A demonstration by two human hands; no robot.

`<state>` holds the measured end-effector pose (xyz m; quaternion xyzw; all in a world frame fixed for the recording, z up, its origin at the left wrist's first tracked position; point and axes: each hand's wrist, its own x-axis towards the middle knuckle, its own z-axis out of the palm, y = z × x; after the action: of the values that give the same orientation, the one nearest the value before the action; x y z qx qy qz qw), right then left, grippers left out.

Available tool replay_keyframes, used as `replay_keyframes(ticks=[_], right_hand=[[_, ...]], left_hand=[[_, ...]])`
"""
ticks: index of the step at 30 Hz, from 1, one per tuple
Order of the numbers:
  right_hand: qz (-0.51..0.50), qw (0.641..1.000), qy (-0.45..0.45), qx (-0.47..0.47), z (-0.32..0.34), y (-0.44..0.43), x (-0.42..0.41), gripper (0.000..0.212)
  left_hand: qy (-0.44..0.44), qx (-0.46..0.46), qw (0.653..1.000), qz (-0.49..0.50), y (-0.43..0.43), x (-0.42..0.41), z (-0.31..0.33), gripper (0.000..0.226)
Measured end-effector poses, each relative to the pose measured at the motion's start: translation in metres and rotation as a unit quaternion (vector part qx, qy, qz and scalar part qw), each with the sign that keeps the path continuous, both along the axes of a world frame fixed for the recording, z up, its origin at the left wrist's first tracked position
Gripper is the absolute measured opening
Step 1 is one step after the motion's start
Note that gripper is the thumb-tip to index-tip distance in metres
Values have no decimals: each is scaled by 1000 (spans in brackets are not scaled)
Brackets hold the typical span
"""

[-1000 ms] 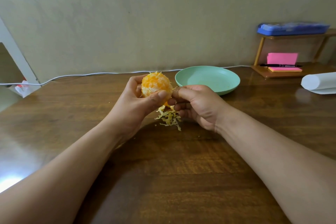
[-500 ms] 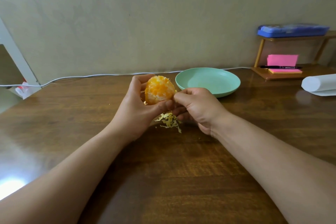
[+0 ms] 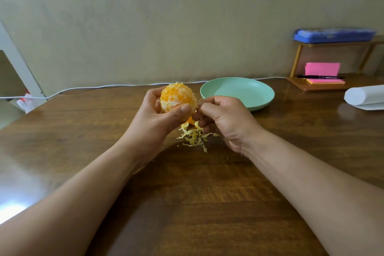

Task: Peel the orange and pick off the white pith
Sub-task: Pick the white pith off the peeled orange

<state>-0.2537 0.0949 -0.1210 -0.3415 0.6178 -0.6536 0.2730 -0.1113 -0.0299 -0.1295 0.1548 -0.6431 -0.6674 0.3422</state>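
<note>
A peeled orange (image 3: 176, 95) with patches of white pith is held above the wooden table (image 3: 187, 203) by my left hand (image 3: 154, 119), thumb across its lower front. My right hand (image 3: 223, 119) is against the orange's right side, thumb and forefinger pinched on a thin strand of pith at the fruit's edge. Under both hands lies a small heap of pale pith shreds (image 3: 194, 137) with a bit of orange peel (image 3: 189, 121) partly hidden behind my fingers.
An empty mint-green plate (image 3: 239, 92) sits just behind my right hand. A white cable (image 3: 83, 88) runs along the wall. At the far right stand a wooden shelf (image 3: 324, 86) with pink notes, a pen and a blue case, and a white paper roll (image 3: 363, 96).
The orange has been turned in my left hand, showing a whiter patch at its lower left. My right hand stayed at the fruit's right side, pinching pith.
</note>
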Motion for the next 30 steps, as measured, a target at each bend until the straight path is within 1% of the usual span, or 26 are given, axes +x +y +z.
replay_keyframes(ticks=[4, 6, 8, 10, 12, 14, 16, 18, 20, 23, 27, 30], right_hand=[[35, 999, -21, -4, 1, 0, 0, 18], [36, 999, -4, 7, 1, 0, 1, 24], [20, 998, 46, 35, 0, 1, 2, 24], [2, 993, 106, 59, 0, 2, 1, 19], [-16, 983, 167, 73, 0, 3, 1, 16], [-33, 971, 222, 85, 1, 3, 0, 15], [-46, 963, 250, 89, 1, 4, 2, 13], [-59, 961, 255, 85, 1, 4, 4, 11], [-71, 963, 248, 76, 2, 4, 6, 11], [-80, 966, 238, 61, 2, 3, 6, 10], [-84, 972, 215, 41, 2, 3, 7, 9], [-75, 978, 194, 28, 3, 3, 8, 8]], left_hand=[[-3, -4, 1000, 6, -6, 3, 1, 87], [-10, -21, 1000, 12, -7, 3, 0, 88], [-25, -56, 998, 21, -6, 3, -1, 85], [-48, -118, 991, 41, -4, 4, -1, 81], [-62, -179, 980, 60, -5, 4, -2, 79], [-71, -219, 971, 67, -4, 4, -3, 79], [-77, -240, 965, 71, -4, 5, -4, 80], [-75, -247, 963, 74, -2, 5, -4, 81], [-67, -237, 966, 74, -1, 4, -3, 82], [-54, -191, 978, 63, 1, 2, -3, 83], [-34, -96, 994, 28, -2, 0, -3, 84], [-11, -25, 1000, -5, 0, -1, -1, 83]])
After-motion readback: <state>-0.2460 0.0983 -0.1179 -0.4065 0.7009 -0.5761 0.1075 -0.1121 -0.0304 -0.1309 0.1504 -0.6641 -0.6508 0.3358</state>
